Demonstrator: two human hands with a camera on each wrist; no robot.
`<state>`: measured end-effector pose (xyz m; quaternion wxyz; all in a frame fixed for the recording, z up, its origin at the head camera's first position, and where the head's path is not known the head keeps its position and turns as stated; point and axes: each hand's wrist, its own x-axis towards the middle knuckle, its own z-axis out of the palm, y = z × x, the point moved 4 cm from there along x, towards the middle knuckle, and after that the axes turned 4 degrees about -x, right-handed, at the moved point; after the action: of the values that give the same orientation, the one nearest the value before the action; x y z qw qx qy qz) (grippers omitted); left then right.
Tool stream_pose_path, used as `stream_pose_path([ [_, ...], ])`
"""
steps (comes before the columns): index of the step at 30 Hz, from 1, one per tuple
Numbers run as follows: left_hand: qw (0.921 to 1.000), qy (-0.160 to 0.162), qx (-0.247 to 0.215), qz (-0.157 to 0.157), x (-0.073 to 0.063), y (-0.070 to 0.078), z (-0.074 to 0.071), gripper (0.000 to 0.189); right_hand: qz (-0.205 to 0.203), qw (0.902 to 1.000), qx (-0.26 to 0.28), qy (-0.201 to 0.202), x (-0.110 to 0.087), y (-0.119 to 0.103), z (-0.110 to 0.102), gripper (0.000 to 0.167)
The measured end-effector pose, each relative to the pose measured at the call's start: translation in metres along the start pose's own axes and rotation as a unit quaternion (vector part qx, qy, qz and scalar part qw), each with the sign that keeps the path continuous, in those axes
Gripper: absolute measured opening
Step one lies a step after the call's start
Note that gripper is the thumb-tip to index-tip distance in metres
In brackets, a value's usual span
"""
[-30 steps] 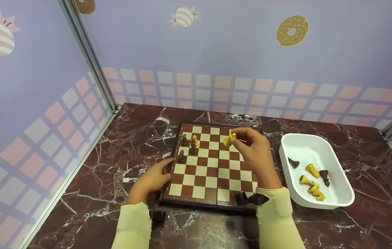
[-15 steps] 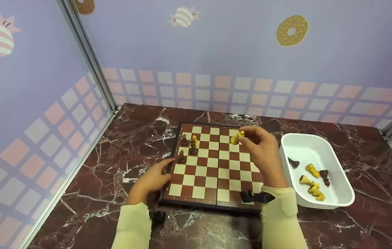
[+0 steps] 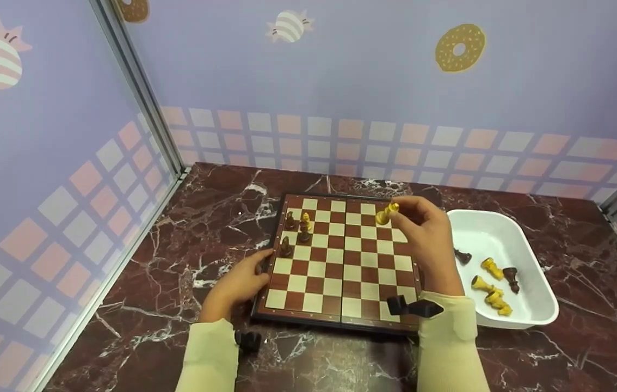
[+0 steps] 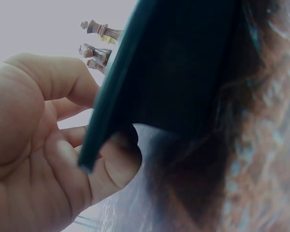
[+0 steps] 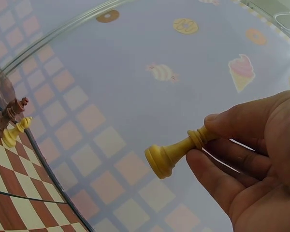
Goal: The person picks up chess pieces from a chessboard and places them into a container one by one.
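My left hand (image 3: 239,280) grips the left edge of the chessboard (image 3: 334,286). In the left wrist view the fingers (image 4: 118,164) curl around the board's dark rim. My right hand (image 3: 425,239) pinches a yellow chess piece (image 3: 383,216) between thumb and fingers, tilted and held above the board's far right part. The right wrist view shows the round base of the yellow piece (image 5: 159,159) pointing away from the hand, its top hidden by the fingers. On the board's far left stand a dark king (image 3: 304,235), a dark knight (image 3: 286,249), another dark piece (image 3: 290,220) and a yellow bishop (image 3: 307,219).
A white tray (image 3: 548,307) stands right of the board, partly behind the right forearm. Several yellow pieces (image 3: 481,283) and dark pieces (image 3: 511,279) lie in it. Patterned walls (image 3: 335,65) enclose the marble-look table (image 3: 150,305) at the back and sides.
My right hand has moved right across the board's far side, carrying the yellow chess piece towards the tray. My left hand has stayed at the board's edge.
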<state>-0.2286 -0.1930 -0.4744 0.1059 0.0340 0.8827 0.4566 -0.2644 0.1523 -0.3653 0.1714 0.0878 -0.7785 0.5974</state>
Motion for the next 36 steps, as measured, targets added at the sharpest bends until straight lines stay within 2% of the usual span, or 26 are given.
stream_pose_path([
  [9, 0.9999, -0.007, -0.007, -0.002, -0.001, 0.001, 0.000, 0.068, 0.014, 0.9998, -0.006, 0.015, 0.001, 0.003, -0.010, 0.024],
  [15, 0.9998, -0.016, -0.014, 0.001, -0.001, 0.002, 0.000, 0.067, 0.025, 0.9995, 0.009, 0.020, 0.001, 0.003, -0.016, 0.024],
  [23, 0.9998, -0.008, -0.019, 0.003, 0.000, 0.001, 0.001, 0.068, 0.011, 0.9990, 0.010, 0.041, 0.003, 0.004, -0.026, 0.023],
  [36, 0.9999, 0.001, -0.016, -0.001, 0.000, 0.000, 0.002, 0.069, 0.025, 0.9953, 0.050, 0.079, 0.004, 0.008, -0.038, 0.024],
])
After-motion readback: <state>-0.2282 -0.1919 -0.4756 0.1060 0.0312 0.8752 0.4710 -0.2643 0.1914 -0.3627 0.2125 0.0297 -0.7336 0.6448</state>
